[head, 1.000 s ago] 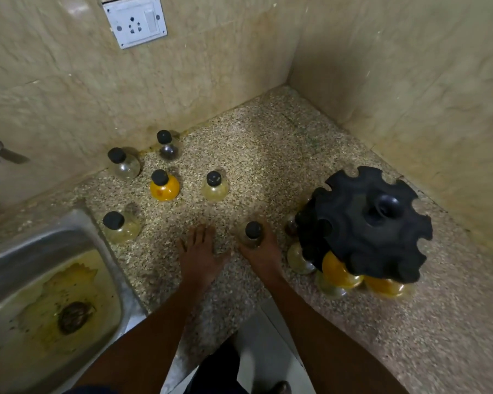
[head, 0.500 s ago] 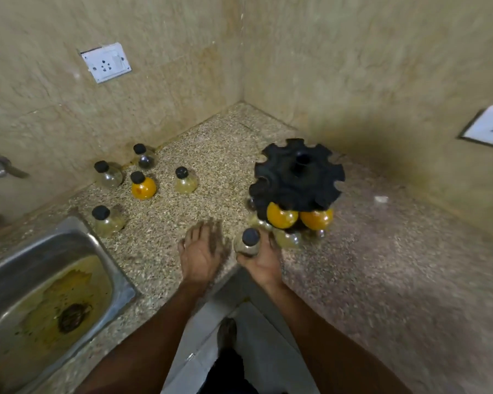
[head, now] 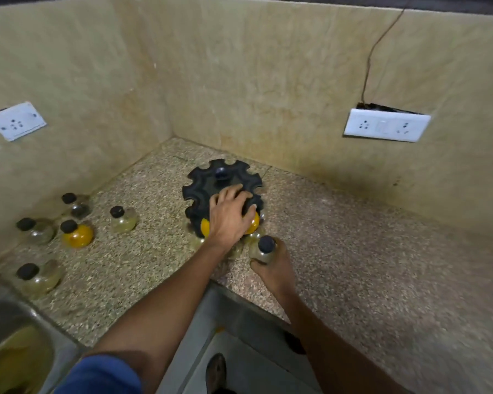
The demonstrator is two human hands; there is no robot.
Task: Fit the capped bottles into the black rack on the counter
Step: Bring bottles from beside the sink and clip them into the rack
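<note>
Five capped bottles standing loose at the left of the speckled table [head: 339,251]: a clear one [head: 77,204] nearest the wall, another clear one [head: 36,230] at far left, an orange-filled one [head: 77,234], a pale one [head: 123,218] off to their right, and a fifth [head: 37,277] close to the sink [head: 15,345]. Black rack [head: 204,184] well apart from these, near the corner of the walls, notched round its rim, with orange bottles [head: 205,226] showing beneath its near edge. Left hand [head: 231,216] spread flat over the rack's top, fingers straight, pressing rather than gripping. Right hand [head: 271,267] curled round a sixth bottle [head: 264,250], black cap up, upright, just beside the rack's near right edge; possibly touching the rack's lower bottles, blur too heavy to say. White socket plate [head: 386,125] on the right wall, a thin wire [head: 376,52] rising from it; second socket plate [head: 16,120] on the left wall. Blue sleeve [head: 103,376] at the bottom edge.
</note>
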